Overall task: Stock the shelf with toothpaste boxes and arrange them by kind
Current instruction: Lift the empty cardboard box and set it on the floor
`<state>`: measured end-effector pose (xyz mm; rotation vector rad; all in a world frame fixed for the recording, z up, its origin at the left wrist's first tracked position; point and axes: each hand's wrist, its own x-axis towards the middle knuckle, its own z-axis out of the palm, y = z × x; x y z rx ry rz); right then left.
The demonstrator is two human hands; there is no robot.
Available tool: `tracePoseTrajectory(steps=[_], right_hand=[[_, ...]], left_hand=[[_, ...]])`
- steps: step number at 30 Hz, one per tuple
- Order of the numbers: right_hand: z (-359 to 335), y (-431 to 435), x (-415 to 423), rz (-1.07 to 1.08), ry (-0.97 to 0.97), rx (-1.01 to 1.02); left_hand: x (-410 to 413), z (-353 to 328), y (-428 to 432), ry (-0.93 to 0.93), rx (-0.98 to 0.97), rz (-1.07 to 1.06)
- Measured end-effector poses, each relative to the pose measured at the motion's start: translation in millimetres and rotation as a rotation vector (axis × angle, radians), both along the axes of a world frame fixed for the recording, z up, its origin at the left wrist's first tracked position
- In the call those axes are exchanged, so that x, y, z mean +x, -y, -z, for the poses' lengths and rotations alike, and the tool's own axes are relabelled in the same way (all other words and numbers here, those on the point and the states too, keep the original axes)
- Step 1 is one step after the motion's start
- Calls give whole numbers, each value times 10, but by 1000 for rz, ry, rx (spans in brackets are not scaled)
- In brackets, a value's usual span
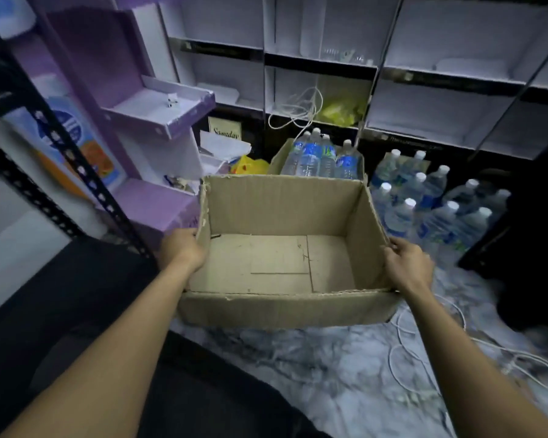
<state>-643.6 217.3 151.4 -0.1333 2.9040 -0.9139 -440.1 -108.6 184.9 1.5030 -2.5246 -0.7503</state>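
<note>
While the left hand [184, 248] is curling its fingers over one side wall of the cardboard box [282, 308], the right hand [407, 263] is clamping the opposite rim. Between the two hands the carton is showing a bare bottom, and no toothpaste boxes are appearing anywhere in view. Just above the left fingers the rim is fraying, so a hard pull there is risking a tear. Just beyond the right hand, water bottles [431, 210] are crowding close, and a swing that way is likely knocking them over. Below the right forearm a white cable [402, 343] is looping, threatening a snag. Farther off, the white shelf [440, 99] is waiting.
</note>
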Motion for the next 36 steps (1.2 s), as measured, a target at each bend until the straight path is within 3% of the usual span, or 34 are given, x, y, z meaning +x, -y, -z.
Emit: tracePoseTrajectory(steps=[5, 11, 17, 23, 26, 31, 36], right_hand=[[596, -170, 80, 42, 161, 28], [1020, -445, 258, 177, 193, 15], [1371, -634, 374, 292, 247, -44], [1604, -456, 595, 213, 345, 58], [1625, -389, 562, 115, 347, 83], [1599, -288, 506, -52, 394, 120], [1703, -296, 464, -68, 559, -33]], left_hand=[[63, 701, -77, 143, 154, -56], [-142, 1112, -337, 102, 193, -134], [-270, 1339, -538, 78, 273, 37], [130, 1609, -488, 280, 489, 96], [252, 1698, -457, 229, 462, -8], [225, 1838, -679, -36, 530, -441], [243, 2079, -897, -118, 692, -431]])
